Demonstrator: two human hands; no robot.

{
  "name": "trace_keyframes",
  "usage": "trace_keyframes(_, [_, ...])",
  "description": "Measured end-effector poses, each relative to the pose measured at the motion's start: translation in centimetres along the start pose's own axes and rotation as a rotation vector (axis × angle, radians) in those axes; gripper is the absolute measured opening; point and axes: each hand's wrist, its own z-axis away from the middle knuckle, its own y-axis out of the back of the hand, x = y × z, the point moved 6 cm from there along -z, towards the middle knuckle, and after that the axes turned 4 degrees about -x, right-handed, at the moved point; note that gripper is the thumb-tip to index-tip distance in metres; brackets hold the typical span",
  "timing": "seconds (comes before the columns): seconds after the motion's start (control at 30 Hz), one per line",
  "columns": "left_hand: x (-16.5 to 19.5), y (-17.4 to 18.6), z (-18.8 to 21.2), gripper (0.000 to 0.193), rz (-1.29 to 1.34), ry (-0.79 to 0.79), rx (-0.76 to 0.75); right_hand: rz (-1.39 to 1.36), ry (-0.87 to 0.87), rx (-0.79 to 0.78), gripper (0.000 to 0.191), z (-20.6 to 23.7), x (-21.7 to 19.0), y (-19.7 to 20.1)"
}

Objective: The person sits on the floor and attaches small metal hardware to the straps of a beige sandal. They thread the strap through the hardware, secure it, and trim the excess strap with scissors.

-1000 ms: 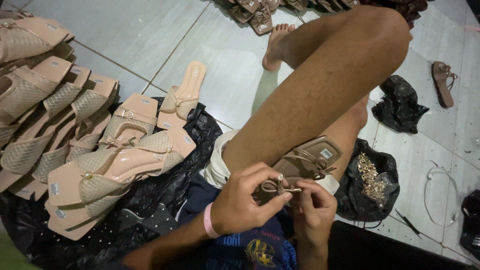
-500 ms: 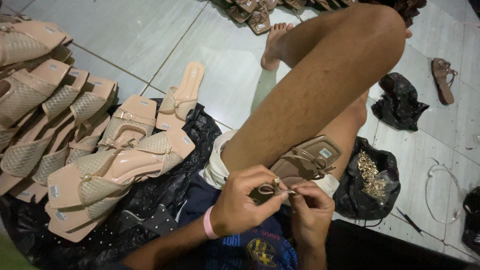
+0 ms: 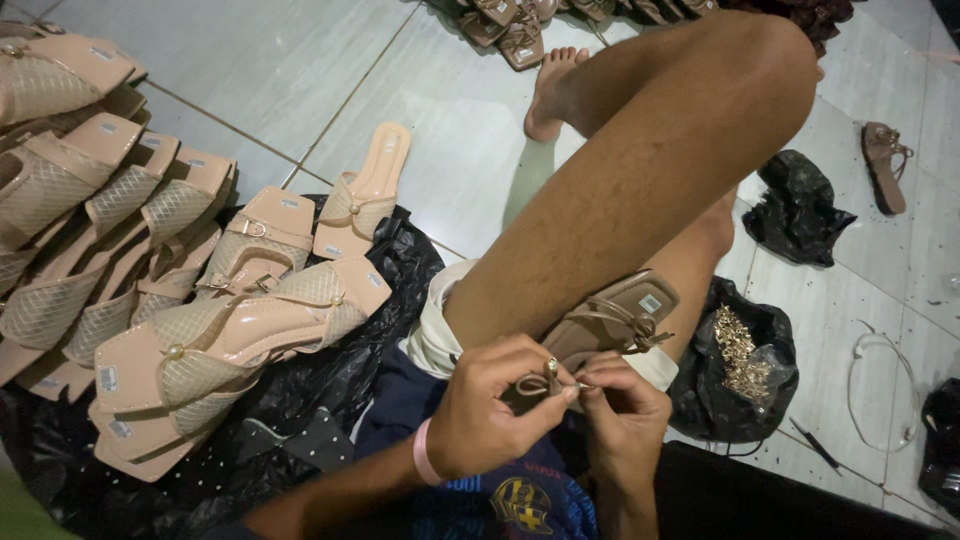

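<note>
Hands pinch together: left hand (image 3: 490,405) grips the brown sandal (image 3: 610,320) strap, right hand (image 3: 622,410) holds a small metal stud (image 3: 552,366). Stud could slip toward the black bag (image 3: 740,370) at 3 o'clock if the pinch loosens.

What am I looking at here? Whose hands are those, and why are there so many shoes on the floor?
The camera sits on a person's head and looks down, so you see what that person sees. The person is sitting on a tiled floor with one knee up.

The two hands at the bottom are that person's own. The left hand, with a pink band on the wrist, and the right hand meet over a brown sandal resting against the leg. Together they pinch a small piece at its thin straps; it is too tiny to say just what it is.

On the left lies a big pile of pink sandals, some on a black plastic sheet. On the right is a black bag with little gold metal bits inside. One more sandal lies farther off.
</note>
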Motion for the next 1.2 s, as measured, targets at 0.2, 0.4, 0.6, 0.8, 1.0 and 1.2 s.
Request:
trace_keyframes(0.2, [-0.5, 0.0, -0.1, 0.012, -0.012, 0.005, 0.002, 0.11, -0.005, 0.01, 0.005, -0.5, -0.6, 0.7])
trace_keyframes(0.4, [-0.9, -0.1, 0.0, 0.016, 0.02, -0.017, 0.001, -0.023, -0.018, 0.063, 0.007, 0.0, 0.7, 0.3])
trace_keyframes(0.6, [-1.1, -0.4, 0.0, 0.017, 0.093, 0.042, 0.011, 0.009, 0.042, 0.011, 0.007, 0.1, 0.3, 0.1])
trace_keyframes(0.8, [-0.8, -0.2, -0.1, 0.014, 0.049, 0.03, -0.059, 0.0, 0.053, 0.008, 0.004, 0.2, -0.2, 0.0])
trace_keyframes(1.0, [-0.1, 0.1, 0.0, 0.014, -0.033, -0.049, -0.044, 0.054, 0.097, 0.016, 0.004, 0.2, -1.0, -0.2])
trace_keyframes(1.2, [0.3, 0.0, 0.1, 0.013, -0.049, -0.073, -0.051, 0.121, 0.116, 0.02, 0.003, 0.5, -2.2, -0.6])
